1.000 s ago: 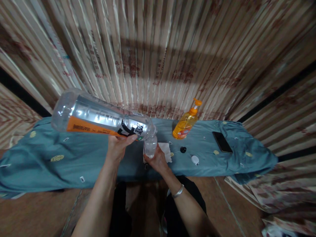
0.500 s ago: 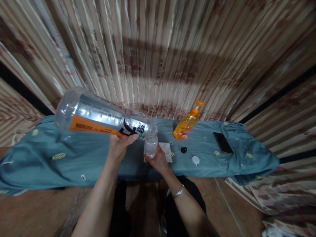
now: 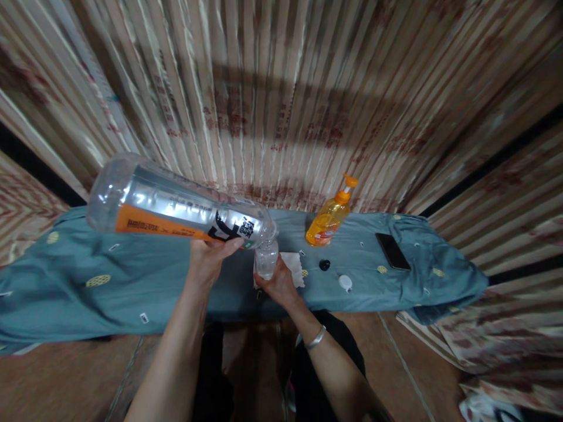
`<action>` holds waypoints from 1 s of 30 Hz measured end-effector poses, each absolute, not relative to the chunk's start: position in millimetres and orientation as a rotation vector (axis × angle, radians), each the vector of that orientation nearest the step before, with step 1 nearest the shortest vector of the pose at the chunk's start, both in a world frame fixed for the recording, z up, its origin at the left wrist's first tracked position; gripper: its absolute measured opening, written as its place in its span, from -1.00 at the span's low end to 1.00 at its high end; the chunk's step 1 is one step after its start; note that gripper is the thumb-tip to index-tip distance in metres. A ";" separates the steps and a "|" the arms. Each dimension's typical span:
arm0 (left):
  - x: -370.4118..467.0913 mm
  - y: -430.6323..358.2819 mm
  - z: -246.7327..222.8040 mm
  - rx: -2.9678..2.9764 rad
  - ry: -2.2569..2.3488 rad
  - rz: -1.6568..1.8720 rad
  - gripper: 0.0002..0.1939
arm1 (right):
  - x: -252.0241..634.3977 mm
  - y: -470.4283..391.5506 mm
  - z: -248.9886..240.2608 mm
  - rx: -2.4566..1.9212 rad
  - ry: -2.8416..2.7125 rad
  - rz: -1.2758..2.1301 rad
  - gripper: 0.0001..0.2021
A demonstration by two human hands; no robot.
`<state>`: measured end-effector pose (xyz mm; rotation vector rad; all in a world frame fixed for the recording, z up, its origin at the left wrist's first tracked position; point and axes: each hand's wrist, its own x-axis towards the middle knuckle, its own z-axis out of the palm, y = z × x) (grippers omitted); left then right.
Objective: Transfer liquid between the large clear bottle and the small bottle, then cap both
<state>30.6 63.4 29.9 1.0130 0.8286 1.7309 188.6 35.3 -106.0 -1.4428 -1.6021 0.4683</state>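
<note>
Mid-pour, I judge — my left hand [image 3: 210, 261] grips the tipped big bottle [image 3: 176, 208] at frame centre, my right hand [image 3: 277, 284] wraps the small bottle [image 3: 266, 259] — caps [image 3: 345, 282] off.

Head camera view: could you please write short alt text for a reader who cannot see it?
The left hand tips a big clear bottle mouth-down onto a small bottle held by the right hand. Beyond, on a blue cloth, stand a soap bottle and a phone.
</note>
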 end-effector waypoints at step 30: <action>33.6 58.3 38.3 0.994 0.835 1.704 -0.50 | 188.1 33.5 -103.0 -1.489 -1.610 0.470 -0.31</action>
